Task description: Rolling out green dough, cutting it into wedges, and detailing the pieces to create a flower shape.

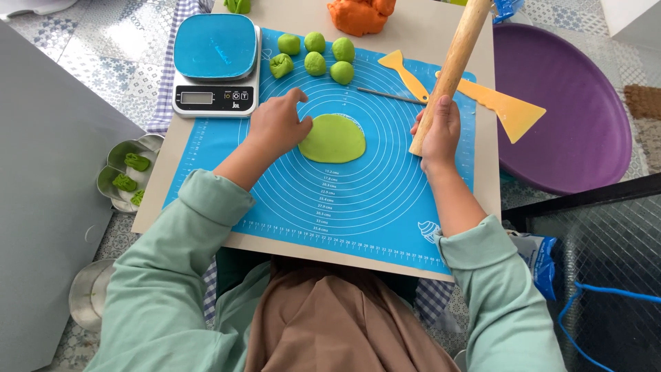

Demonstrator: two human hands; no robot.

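Note:
A flat green dough disc [335, 140] lies in the middle of a blue silicone mat [344, 200] marked with rings. My left hand [277, 124] rests on the mat with its fingers touching the disc's left edge. My right hand [437, 132] grips the lower end of a wooden rolling pin [456, 58], held tilted up and away to the right of the disc. Several green dough balls [315, 63] sit at the mat's far side.
A digital kitchen scale [215, 63] with a blue top stands at the far left. Orange dough [359, 15], two orange scrapers [506, 110] and a thin metal tool [389, 96] lie at the back. A purple basin [571, 103] stands right; metal moulds [127, 172] holding green dough sit left.

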